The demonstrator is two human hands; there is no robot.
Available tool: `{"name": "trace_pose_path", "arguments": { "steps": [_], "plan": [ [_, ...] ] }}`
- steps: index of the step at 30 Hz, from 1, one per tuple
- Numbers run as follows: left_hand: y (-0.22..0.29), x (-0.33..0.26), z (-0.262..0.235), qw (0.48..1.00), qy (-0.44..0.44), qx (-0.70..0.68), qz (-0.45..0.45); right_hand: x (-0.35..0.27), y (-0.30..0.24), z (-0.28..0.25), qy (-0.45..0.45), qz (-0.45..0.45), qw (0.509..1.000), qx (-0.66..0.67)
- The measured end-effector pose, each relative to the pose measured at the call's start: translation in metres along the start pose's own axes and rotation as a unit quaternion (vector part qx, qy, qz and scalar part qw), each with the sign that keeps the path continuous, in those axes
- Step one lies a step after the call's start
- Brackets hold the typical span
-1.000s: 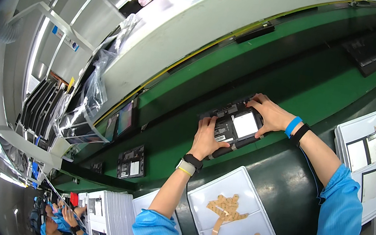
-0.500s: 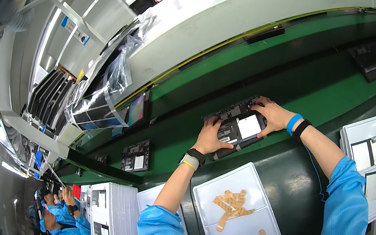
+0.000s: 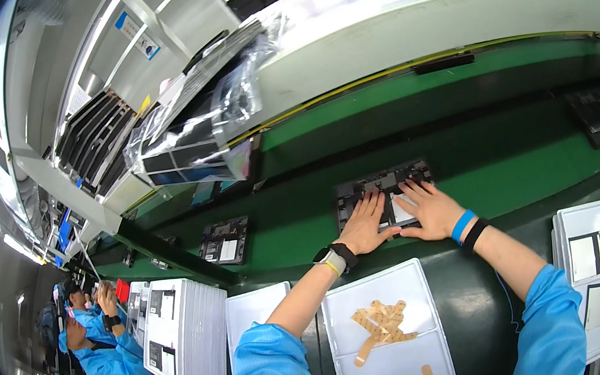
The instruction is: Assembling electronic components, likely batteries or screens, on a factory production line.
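Hands (image 3: 366,225) (image 3: 430,208) flat on black panel (image 3: 382,189)

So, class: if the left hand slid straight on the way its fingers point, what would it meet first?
The left hand lies flat on the black board; past its far edge comes bare green belt, then probably the yellow-edged rail.

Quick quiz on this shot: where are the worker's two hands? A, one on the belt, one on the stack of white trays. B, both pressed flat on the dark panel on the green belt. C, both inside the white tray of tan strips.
B: the left hand and right hand both lie flat on the dark panel on the green belt, clear of the white tray of tan strips.
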State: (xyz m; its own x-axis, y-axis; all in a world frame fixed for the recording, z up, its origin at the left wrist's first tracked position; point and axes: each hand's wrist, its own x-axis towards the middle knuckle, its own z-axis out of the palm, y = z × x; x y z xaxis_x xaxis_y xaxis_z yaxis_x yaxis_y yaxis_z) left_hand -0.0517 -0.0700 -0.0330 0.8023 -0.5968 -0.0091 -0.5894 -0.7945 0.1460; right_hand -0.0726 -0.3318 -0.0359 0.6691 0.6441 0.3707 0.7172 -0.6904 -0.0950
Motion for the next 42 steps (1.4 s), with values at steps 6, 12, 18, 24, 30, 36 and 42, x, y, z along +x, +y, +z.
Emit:
{"name": "trace_pose_path", "arguments": {
  "steps": [6, 12, 18, 24, 30, 36, 42],
  "plan": [
    [-0.005, -0.022, -0.003, 1.0, 0.023, 0.011, 0.001, 0.003, -0.009, -0.001, 0.03, 0.005, 1.0, -0.003],
    [-0.003, -0.032, -0.008, 0.995, 0.005, -0.006, -0.103, 0.012, -0.026, 0.005, -0.045, 0.033, 0.998, -0.018],
    [-0.028, -0.1, -0.059, 0.977, 0.067, -0.168, -0.112, 0.033, -0.063, -0.005, -0.074, 0.087, 0.993, -0.032],
    [-0.014, -0.312, -0.13, 0.93, 0.237, -0.2, -0.198, 0.028, -0.063, 0.023, -0.051, 0.102, 0.989, -0.095],
    [-0.013, -0.536, -0.025, 0.848, 0.187, -0.001, -0.497, 0.051, -0.109, 0.007, -0.071, 0.135, 0.984, -0.093],
    [-0.003, -0.569, 0.034, 0.784, 0.279, 0.078, -0.549, 0.043, -0.096, -0.002, -0.039, 0.149, 0.988, 0.025],
    [-0.009, -0.574, 0.032, 0.764, 0.32, 0.091, -0.552, 0.007, -0.091, -0.016, 0.16, 0.102, 0.942, 0.276]
  ]
}}
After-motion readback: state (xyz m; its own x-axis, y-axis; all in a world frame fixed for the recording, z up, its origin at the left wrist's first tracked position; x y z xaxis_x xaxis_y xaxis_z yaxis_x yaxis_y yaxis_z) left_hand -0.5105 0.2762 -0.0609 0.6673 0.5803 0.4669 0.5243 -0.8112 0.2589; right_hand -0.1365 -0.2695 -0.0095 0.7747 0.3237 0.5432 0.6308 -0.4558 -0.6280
